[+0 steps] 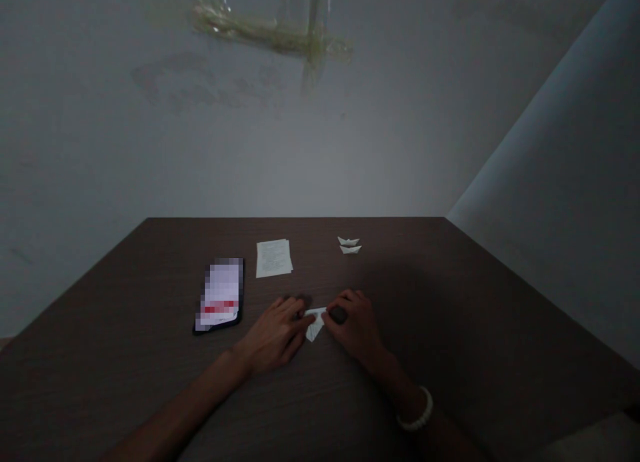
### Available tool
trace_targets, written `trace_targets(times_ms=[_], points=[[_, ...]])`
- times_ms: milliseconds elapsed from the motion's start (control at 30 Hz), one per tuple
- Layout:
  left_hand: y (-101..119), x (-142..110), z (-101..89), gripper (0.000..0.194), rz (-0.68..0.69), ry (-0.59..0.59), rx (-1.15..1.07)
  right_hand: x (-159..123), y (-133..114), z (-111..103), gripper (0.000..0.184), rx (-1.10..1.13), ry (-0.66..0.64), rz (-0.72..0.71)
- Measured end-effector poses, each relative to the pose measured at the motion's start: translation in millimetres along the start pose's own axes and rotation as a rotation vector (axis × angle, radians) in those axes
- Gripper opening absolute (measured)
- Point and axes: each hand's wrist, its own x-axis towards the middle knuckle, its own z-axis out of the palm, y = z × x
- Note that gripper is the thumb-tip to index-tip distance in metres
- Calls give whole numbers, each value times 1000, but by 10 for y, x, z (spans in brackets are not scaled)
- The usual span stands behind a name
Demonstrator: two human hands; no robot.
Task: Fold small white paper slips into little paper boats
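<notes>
A small piece of folded white paper [315, 324] lies on the dark wooden table [450, 302], between my two hands. My left hand [277, 334] rests on the table with its fingers pressed on the paper's left side. My right hand [354, 323], a white bead bracelet [417, 414] on its wrist, pinches the paper's right side with curled fingers. Much of the paper is hidden under the fingers.
Two small folded white paper boats [349, 245] sit further back on the table. A stack of white paper sheets [273, 257] lies behind my left hand, and a phone [221, 295] with a lit screen lies to the left. Grey walls stand behind and to the right.
</notes>
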Motion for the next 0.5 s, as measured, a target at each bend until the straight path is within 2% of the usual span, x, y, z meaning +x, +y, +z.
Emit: trace_targets(times_ms=[167, 500], points=[[-30, -28, 15, 24, -19, 47, -55, 1, 25, 22, 4, -21, 5, -7], [-62, -50, 47, 22, -17, 56, -83, 17, -1, 53, 6, -25, 22, 12]])
